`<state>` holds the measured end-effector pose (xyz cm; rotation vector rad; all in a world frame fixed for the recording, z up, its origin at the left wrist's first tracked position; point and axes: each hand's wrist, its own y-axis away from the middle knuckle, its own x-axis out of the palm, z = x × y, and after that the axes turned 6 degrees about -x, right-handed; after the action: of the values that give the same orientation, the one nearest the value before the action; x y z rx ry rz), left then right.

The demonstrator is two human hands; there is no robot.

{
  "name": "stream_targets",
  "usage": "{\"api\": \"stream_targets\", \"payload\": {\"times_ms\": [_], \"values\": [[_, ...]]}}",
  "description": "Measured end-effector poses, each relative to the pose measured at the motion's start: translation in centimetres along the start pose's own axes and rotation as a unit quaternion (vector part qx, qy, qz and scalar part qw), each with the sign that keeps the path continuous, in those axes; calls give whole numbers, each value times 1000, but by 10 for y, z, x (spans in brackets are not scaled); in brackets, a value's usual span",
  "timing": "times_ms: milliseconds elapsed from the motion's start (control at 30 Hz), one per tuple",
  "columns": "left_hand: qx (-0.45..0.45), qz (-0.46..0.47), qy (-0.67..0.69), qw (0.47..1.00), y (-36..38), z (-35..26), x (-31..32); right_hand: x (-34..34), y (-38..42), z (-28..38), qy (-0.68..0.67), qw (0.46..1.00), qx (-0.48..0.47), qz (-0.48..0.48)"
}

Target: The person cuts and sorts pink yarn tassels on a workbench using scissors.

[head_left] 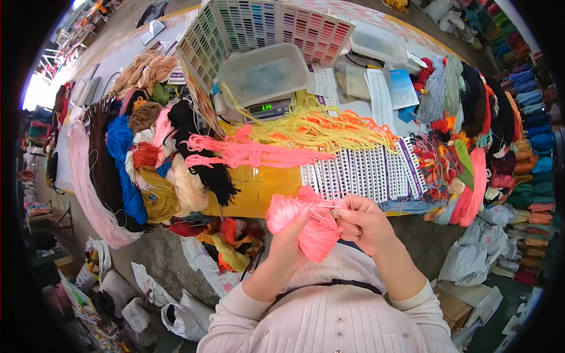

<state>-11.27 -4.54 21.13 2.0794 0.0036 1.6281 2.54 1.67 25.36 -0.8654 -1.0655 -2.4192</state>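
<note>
A bundle of pink yarn (318, 238) is held in front of my body, just off the table's near edge. My left hand (288, 238) is wrapped round its left side. At the bundle's upper right, my right hand (362, 223) pinches strands of the same yarn. Beyond my hands, loose pink skeins (259, 154) lie across the table, with yellow and orange yarn (323, 126) behind them. White cards with rows of holes (353, 173) lie just beyond my right hand.
On the table (259, 191) stand a clear plastic tub (265, 73) on a scale (268, 109) reading 114, and a colour chart (259, 26). Yarn heaps (159, 194) hang at the left, more skeins (471, 182) at the right. White bags (188, 315) lie on the floor.
</note>
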Motion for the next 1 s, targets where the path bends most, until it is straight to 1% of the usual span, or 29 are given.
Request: {"api": "stream_targets", "payload": {"times_ms": [33, 133, 233, 333, 433, 533, 633, 733, 833, 933, 1000], "values": [[-5, 5, 8, 1000, 0, -1, 1, 3, 1, 0, 17, 1000, 1, -16], [-13, -10, 11, 1000, -2, -2, 2, 2, 1, -4, 168, 985, -38, -20], [-18, 12, -8, 1000, -1, -3, 1, 1, 2, -5, 224, 973, -56, -6], [6, -1, -72, 997, -3, 1, -4, 0, 2, -5, 195, 980, -49, -14], [7, -32, -55, 998, -3, 1, -3, -6, 0, -6, 145, 987, -70, 5], [9, -22, -81, 996, -2, 1, -7, -13, -3, -6, 10, 999, -34, 22], [-9, 0, -44, 999, -1, 0, -6, -15, -1, -5, 18, 998, -35, 40], [-6, 26, -34, 999, -2, 2, -7, -12, -1, -5, 19, 1000, -5, 1], [15, 37, -38, 998, -2, 1, -4, -2, 1, -2, 71, 997, 3, -20], [6, 30, -45, 999, -2, 3, -3, 7, -3, -12, 211, 975, -56, -45], [7, 31, -54, 998, -2, 4, -6, 5, -3, -14, 210, 975, -71, -11]]}}
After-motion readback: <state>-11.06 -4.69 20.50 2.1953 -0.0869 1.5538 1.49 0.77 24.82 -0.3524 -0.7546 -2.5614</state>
